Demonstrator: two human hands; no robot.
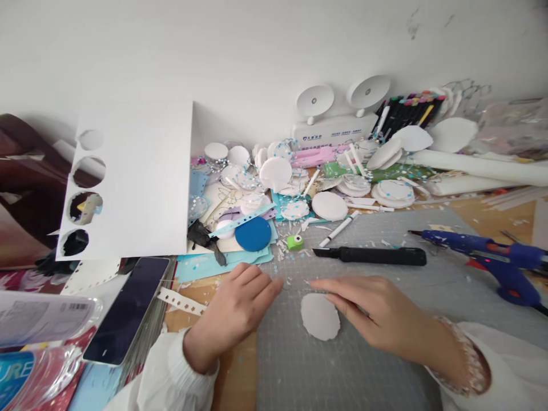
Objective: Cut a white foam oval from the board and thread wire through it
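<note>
My left hand [237, 311] rests at the left edge of a grey cutting mat [342, 365], fingers loosely curled and pointing right, with nothing visible in them. My right hand [377, 319] lies flat on the mat, fingers stretched leftward, touching the right side of a rough-cut white foam disc [319, 315]. The fingertips of both hands nearly meet above the disc. A black utility knife [372, 255] lies on the mat just beyond the hands.
A blue glue gun [492, 257] lies at right. Behind are piles of white foam discs [329, 205], a blue disc [253, 234], a small green punch [294, 242], markers [406, 111] and a white pen [340, 228]. A white board with round holes [137, 182] and a phone [128, 308] sit at left.
</note>
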